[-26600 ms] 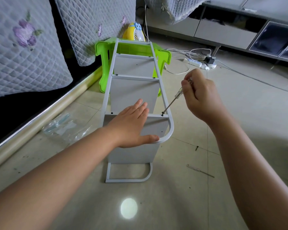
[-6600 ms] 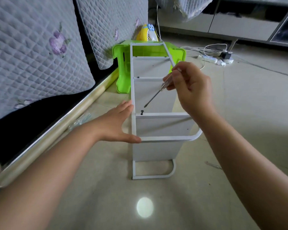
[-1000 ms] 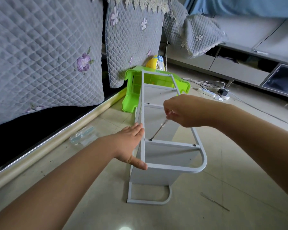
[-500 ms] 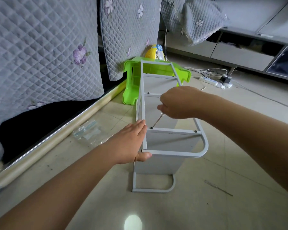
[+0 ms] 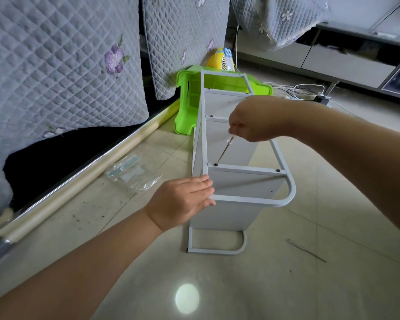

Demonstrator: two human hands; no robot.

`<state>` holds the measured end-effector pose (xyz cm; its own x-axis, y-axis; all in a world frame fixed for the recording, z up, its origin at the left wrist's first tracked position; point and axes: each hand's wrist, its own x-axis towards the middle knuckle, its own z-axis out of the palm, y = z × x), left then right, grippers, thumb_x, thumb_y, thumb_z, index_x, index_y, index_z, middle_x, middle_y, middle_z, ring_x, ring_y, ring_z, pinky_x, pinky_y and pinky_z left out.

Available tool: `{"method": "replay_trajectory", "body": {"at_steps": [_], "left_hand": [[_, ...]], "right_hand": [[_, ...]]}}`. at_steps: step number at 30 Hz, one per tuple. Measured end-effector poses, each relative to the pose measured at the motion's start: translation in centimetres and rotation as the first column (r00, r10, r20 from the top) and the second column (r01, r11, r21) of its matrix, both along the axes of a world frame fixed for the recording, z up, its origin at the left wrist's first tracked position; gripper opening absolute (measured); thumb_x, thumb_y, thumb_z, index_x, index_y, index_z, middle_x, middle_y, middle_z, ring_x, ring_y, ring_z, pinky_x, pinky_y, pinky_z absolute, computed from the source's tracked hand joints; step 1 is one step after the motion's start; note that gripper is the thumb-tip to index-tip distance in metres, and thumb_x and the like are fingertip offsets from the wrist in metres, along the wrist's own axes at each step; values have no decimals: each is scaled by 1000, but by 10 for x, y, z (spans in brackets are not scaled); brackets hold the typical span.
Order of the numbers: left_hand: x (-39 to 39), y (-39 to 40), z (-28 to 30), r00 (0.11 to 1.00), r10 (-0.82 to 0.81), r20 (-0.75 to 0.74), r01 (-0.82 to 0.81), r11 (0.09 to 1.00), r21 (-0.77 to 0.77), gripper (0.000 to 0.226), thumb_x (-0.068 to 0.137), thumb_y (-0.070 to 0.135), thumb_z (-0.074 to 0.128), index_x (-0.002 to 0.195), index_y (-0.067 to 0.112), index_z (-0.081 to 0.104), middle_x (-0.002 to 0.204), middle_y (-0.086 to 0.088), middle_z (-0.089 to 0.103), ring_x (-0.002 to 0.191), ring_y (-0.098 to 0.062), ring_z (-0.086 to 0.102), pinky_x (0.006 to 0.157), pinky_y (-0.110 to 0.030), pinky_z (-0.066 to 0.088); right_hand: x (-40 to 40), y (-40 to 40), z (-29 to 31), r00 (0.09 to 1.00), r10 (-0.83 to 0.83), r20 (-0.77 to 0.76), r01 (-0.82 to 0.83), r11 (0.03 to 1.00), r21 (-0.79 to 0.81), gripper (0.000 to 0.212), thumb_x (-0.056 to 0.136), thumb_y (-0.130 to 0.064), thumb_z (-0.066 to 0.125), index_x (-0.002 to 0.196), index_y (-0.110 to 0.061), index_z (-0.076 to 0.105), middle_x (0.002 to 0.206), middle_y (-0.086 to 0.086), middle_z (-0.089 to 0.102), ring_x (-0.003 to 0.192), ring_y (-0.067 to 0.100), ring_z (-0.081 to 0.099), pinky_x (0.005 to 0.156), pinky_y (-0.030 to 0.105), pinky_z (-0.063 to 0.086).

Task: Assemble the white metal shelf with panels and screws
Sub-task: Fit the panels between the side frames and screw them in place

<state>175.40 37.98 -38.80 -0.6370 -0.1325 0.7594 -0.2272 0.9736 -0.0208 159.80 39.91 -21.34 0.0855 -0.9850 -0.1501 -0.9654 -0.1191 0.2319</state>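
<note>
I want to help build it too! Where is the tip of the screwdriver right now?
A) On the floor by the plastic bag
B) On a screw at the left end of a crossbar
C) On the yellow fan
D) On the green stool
B: the right hand holds the screwdriver slanting down, its tip on the screw at the left end of a crossbar of the shelf.

Both forearms bare from frame edge to wrist, no sleeves visible. Left hand (image 5: 183,202) and right hand (image 5: 252,121) bare too: no gloves, rings, watch or bands. Short-trimmed fingernails on left fingers (image 5: 203,181)
</note>
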Motion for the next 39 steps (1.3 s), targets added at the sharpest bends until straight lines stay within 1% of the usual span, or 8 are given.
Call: {"method": "replay_trajectory", "body": {"at_steps": [6, 9, 11, 22, 30, 33, 35, 39], "left_hand": [[1, -1, -6, 999, 11, -46, -10, 1000, 4, 52, 98, 32, 39, 76, 4, 76, 83, -7, 74, 80, -19, 72, 84, -22, 47], [1, -3, -8, 999, -7, -46, 5, 999, -40, 53, 99, 31, 36, 78, 3, 76, 85, -8, 74, 82, -19, 71, 88, -22, 45], [2, -4, -8, 999, -22, -38, 20, 998, -58, 53, 100, 29, 34, 83, 2, 75, 89, -10, 73, 85, -19, 71, 88, -22, 46], [4, -16, -12, 1000, 1, 2, -1, 959, -284, 43, 101, 14, 31, 97, 0, 72, 100, -14, 71, 93, -24, 69, 89, -38, 48], [7, -11, -16, 999, -32, 1, 31, 959, -281, 45, 101, 14, 31, 93, 1, 74, 97, -13, 72, 90, -23, 70, 88, -35, 50], [7, -11, -15, 999, -35, -7, 32, 961, -276, 47, 101, 14, 30, 92, 2, 74, 96, -13, 72, 89, -22, 70, 88, -32, 48], [6, -12, -13, 999, -40, -12, 36, 961, -273, 48, 101, 15, 30, 91, 2, 75, 95, -12, 72, 88, -21, 70, 88, -31, 48], [6, -12, -12, 999, -44, -19, 38, 962, -270, 48, 101, 15, 30, 90, 3, 75, 95, -11, 72, 88, -20, 70, 86, -31, 50]], "right_hand": [[-2, -4, -1, 939, -324, 118, 307, 941, 141, 28, 95, -14, 43, 88, 0, 66, 60, 10, 45, 41, 20, 42, 44, 21, 33], [-3, 2, -8, 956, -263, 130, 252, 963, 90, 35, 99, -22, 35, 106, 1, 60, 92, 16, 61, 81, 17, 64, 71, 27, 43], [-3, 6, -10, 961, -231, 156, 226, 973, 48, 33, 98, -24, 34, 116, -2, 50, 117, 17, 55, 109, 28, 52, 85, 31, 39], [2, 7, 0, 997, -77, 1, 77, 994, 72, 33, 99, -21, 34, 110, -1, 58, 108, 17, 59, 101, 32, 54, 82, 32, 42], [-7, -23, -1, 836, -518, 181, 434, 826, 360, 39, 94, -5, 32, 61, -1, 51, 30, -1, 28, 20, 8, 20, 34, 4, 19], [-7, -14, -3, 870, -466, 158, 408, 863, 299, 36, 97, -10, 32, 73, 0, 58, 52, 7, 38, 28, 13, 37, 39, 13, 29], [-5, -5, -4, 936, -329, 127, 307, 937, 165, 30, 99, -18, 31, 97, -1, 55, 81, 16, 52, 67, 24, 51, 61, 24, 35], [-5, 5, -2, 991, -135, 22, 132, 985, 113, 17, 97, -17, 35, 106, -7, 46, 116, 17, 53, 88, 27, 44, 73, 30, 33]]}}
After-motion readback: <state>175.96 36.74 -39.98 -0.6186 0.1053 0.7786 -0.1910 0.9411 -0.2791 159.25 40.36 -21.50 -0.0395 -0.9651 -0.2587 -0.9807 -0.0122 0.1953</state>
